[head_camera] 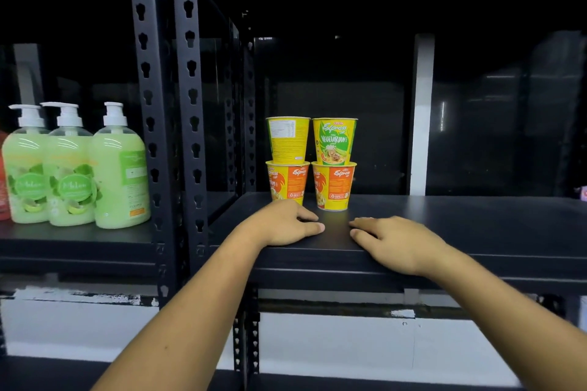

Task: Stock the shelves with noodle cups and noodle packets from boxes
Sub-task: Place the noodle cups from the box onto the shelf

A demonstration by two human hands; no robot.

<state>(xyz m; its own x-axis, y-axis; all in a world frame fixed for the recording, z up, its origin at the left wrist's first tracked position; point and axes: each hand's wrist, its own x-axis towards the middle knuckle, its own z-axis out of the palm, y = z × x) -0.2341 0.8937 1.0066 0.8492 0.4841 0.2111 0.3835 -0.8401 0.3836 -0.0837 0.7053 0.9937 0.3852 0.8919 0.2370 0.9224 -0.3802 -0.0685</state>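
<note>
Yellow-orange paper noodle cups (333,186), four stacked two-high, mid-frame on black metal shelf (476,219); left hand (282,225) and right hand (394,241) rest flat, released, empty, just below; next cups should go beside stack, labels forward

Bottom-left cup (287,180) partly behind left hand (280,226)

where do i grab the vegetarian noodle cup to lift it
Probably round the side wall just under the rim of the vegetarian cup, from the front right: it stands upright, widens upward, and the yellow cup crowds its left.
</note>
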